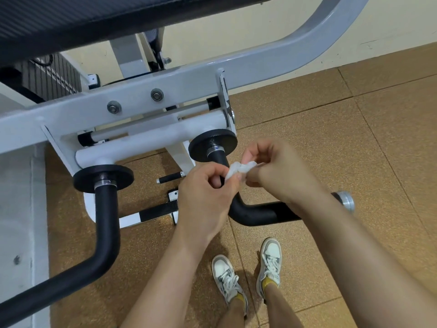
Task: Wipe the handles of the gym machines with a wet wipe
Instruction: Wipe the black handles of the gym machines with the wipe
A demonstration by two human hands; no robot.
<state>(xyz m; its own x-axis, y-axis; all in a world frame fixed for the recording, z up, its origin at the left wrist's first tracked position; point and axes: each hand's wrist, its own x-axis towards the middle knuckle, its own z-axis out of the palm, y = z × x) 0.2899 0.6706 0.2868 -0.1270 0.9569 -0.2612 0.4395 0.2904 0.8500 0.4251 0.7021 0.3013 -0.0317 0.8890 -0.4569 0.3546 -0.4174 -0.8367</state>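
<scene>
Both hands are up in front of the machine, and the wet wipe (239, 169) is bunched between them: the left hand (205, 200) pinches its lower end with curled fingers (233, 179), and the right hand (276, 172) pinches the upper end, fingers bent in tight. The wipe sits in the air just in front of the right handle (260, 213), at the upright stretch below its black disc (212, 143) — whether it touches the bar, I cannot tell. That handle bends under the right forearm and runs out to a silver end cap (346, 201), with open floor (343, 138) beyond it and above it. Well apart on the other side, the left handle (106, 223) drops from its own disc (103, 177) and sweeps off towards the lower left edge. Between the two handles there is a clear gap, with a short black peg (169, 178) and a black-and-white bar (146, 214) low down in it. Above runs the pale grey frame (142, 100), two bolts in it, and a dark pad (94, 20) crosses the top. The floor is brown speckled tile with thin seams — it meets a cream wall (236, 27) at the back. A pair of white sneakers (227, 280) stands below the hands.
</scene>
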